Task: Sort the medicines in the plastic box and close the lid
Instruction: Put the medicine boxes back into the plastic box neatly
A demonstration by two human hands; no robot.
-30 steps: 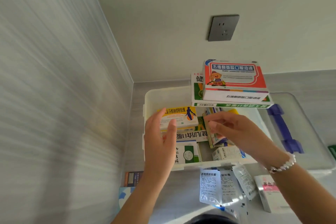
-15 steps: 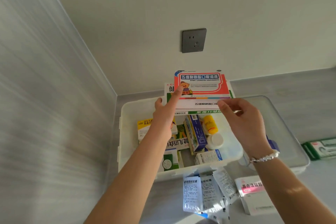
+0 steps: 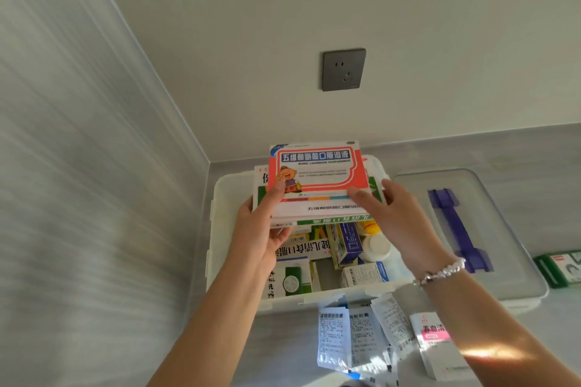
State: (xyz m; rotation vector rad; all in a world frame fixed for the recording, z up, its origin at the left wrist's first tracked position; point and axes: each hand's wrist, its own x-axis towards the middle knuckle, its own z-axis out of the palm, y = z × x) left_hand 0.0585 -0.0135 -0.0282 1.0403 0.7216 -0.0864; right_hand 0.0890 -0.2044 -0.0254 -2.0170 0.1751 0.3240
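You are now gripping the two stacked cartons point(image 3: 317, 179) at the back of the plastic box point(image 3: 217, 229), left hand point(image 3: 261, 229) and right hand point(image 3: 396, 220) having risen from the smaller packs, probably to lift them; the lid point(image 3: 503, 229) is lying off, alongside.

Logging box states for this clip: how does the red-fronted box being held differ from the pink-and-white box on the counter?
The red-fronted box is in both hands, left hand and right hand, atop a green-and-white box over the plastic box; the pink-and-white box lies untouched on the counter. The red one looks broader and bears a cartoon figure; the pink one is mostly white. Both are printed cartons.
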